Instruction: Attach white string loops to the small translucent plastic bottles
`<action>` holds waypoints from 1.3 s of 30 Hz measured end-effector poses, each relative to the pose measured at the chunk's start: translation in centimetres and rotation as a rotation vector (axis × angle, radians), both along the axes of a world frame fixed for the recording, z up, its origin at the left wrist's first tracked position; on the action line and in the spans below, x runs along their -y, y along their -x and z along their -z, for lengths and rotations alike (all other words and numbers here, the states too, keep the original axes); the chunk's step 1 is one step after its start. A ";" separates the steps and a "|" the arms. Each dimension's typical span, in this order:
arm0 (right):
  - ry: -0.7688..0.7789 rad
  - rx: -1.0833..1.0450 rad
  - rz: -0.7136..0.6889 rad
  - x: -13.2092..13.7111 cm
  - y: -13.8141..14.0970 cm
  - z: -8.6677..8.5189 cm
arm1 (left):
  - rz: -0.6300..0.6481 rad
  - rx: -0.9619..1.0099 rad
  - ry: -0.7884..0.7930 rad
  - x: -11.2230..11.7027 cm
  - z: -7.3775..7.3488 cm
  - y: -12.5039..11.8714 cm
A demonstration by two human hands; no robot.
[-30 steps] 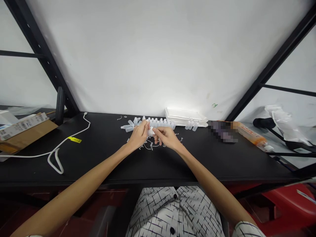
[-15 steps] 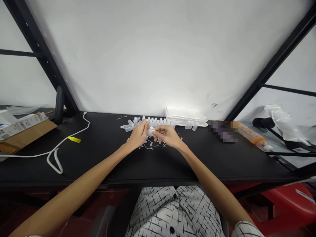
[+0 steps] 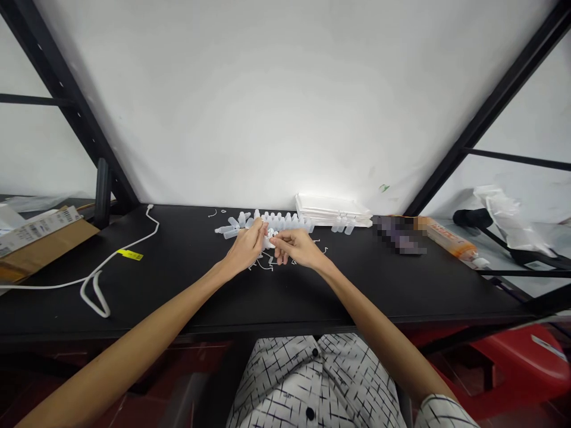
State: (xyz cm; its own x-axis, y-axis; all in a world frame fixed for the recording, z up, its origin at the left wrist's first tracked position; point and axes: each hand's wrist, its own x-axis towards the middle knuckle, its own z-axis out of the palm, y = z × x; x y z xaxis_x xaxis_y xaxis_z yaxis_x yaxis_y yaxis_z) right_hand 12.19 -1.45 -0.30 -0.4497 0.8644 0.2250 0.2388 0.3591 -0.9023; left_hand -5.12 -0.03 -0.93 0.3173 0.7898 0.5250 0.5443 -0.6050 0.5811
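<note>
Small translucent white plastic bottle (image 3: 269, 239) sits between both hands, just above the black tabletop (image 3: 187, 297), mid-table and close to the far wall. Left hand (image 3: 243, 249) has its fingers curled shut around the bottle's body, thumb on top. Right hand (image 3: 297, 246) pinches the bottle's near end with thumb and forefinger, the other fingers folded under (too small to tell whether it holds a cap or the bottle tip). The hands' fingertips nearly touch over the bottle.

Just behind the hands is a row of upright translucent plastic bottles (image 3: 288, 220), packed side by side. A few loose bottles lying flat (image 3: 228, 229) are at the row's left end. Thin white plastic scraps (image 3: 266, 266) are scattered on the table under and around the hands. Right of the row is a stack of flat white trays (image 3: 332, 209) against the wall, with three more small bottles (image 3: 341, 226) touching its front edge. Farther right there is a pixelated patch, then an orange-and-white tube (image 3: 447, 240) lying flat.

Well to the left, a white cable (image 3: 116, 255) with a yellow tag (image 3: 129, 254) loops over the table, and a brown cardboard box (image 3: 42, 238) is at the table's edge. A crumpled clear plastic bag (image 3: 508, 219) lies far right, beyond the black metal frame (image 3: 486, 113).
</note>
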 end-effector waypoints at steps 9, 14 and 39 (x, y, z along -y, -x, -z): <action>-0.209 0.092 0.073 0.7 0.0 -0.8 | -0.011 0.067 0.046 0.0 -0.3 0.0; -0.231 0.188 0.092 0.4 0.0 -0.3 | -0.004 0.054 0.010 0.2 -0.3 -0.3; -0.495 0.104 0.283 0.2 -1.2 -1.4 | 0.186 -0.161 0.081 0.1 0.1 -0.3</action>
